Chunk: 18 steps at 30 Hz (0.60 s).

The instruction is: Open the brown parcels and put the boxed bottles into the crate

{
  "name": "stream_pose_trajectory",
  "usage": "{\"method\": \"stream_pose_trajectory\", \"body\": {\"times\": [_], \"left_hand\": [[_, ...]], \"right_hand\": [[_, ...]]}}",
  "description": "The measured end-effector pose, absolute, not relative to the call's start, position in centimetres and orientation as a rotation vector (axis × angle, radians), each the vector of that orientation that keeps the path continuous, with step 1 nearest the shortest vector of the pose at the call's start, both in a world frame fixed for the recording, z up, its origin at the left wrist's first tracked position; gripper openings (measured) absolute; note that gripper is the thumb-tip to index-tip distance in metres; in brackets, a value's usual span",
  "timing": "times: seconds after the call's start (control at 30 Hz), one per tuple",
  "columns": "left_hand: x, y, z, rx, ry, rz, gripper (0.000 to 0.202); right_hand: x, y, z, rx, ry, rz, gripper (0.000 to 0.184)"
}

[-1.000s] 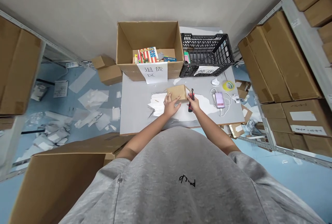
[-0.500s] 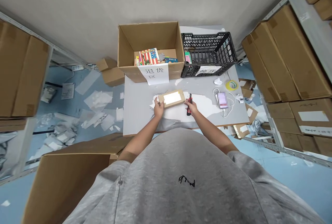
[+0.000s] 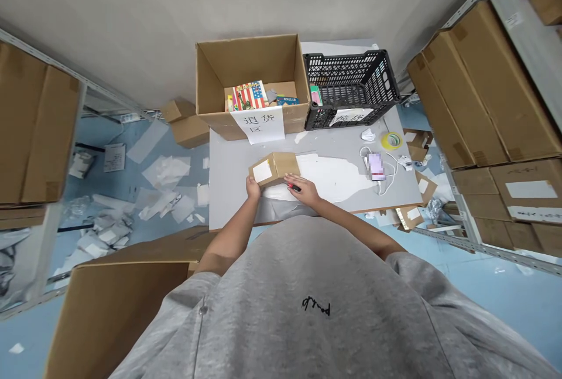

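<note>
The small cardboard box (image 3: 273,168) lies at the front of the grey table (image 3: 232,191), a bit tilted, its edge over a white paper sheet (image 3: 329,177), and it has one white label on top. The L hand (image 3: 253,187) is at the box's near corner, with fingers curled together against the lower edge, so it seems to grip there. The R hand (image 3: 302,190) is just beside the box, with fingers closed together around a dark utility knife (image 3: 295,188) (the blade is hidden, so can't tell if it is out). The box should be stiff and prob. light, but the contents do not show, so weight is only a guess. The card may slip a little, so the best hold is on two opposite long sides, away from the label. Count: 1 box, 1 knife, 1 open carton (image 3: 250,57) w/ 1 paper sign (image 3: 257,124), 1 flag-covered book (image 3: 250,96) plus a few smaller items inside, 1 black plastic crate (image 3: 351,62), 1 tape roll (image 3: 391,140), 1 phone (image 3: 376,167) w/ white cable.
</note>
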State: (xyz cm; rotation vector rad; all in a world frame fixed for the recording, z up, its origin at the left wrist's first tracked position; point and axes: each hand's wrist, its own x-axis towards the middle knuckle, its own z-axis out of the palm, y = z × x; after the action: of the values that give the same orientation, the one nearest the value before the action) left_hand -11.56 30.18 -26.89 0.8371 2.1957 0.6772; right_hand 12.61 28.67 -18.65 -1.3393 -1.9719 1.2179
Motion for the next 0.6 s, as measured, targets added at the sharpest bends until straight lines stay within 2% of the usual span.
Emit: {"method": "stream_pose_trajectory", "body": {"times": [0.2,0.37,0.43,0.6], "left_hand": [[-10.3,30.3,-26.1,0.855,2.158,0.725,0.039],[-7.8,30.2,-25.0,0.998,2.295,0.59,0.07],[-7.1,30.1,-24.7,1.026,2.328,0.525,0.076],[-6.7,29.3,-24.3,1.095,2.277,0.42,0.083]], "right_hand": [[14.7,29.8,-20.5,-1.56,-1.743,1.168,0.042],[17.1,30.5,-22.6,-1.753,-1.48,1.305,0.052],[17.8,30.8,-23.0,-1.766,-1.451,1.378,0.05],[17.9,32.5,-22.4,-1.831,-1.739,1.133,0.039]]}}
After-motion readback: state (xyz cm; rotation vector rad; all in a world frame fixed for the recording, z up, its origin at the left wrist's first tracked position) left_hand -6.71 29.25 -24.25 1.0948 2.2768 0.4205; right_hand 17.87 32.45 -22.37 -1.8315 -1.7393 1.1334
